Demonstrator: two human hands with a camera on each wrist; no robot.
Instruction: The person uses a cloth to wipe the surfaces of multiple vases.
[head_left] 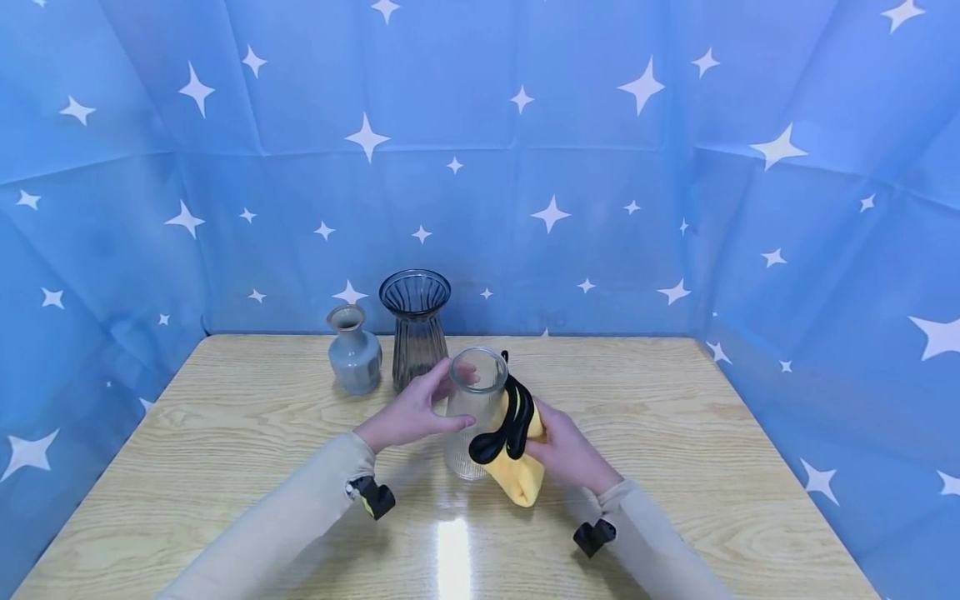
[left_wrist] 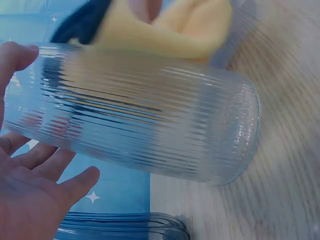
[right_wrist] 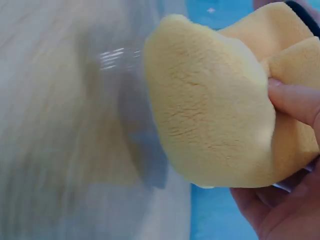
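A clear ribbed glass vase point(head_left: 480, 408) stands near upright in the middle of the head view. My left hand point(head_left: 420, 408) holds it near the rim, thumb on the near side and fingers behind; in the left wrist view some fingers show through the glass vase point(left_wrist: 150, 115). My right hand point(head_left: 566, 446) grips a folded yellow plush cloth point(head_left: 521, 479) with black edging. The cloth is beside the vase's right side; whether it touches the glass I cannot tell. In the right wrist view the thumb presses on the cloth point(right_wrist: 210, 110).
Behind my left hand stands a dark grey fluted glass vase point(head_left: 417, 337), with a small blue-grey vase point(head_left: 355, 354) to its left. All of this is on a wood-grain table point(head_left: 645, 400). A blue star-patterned curtain point(head_left: 480, 200) encloses the back and sides.
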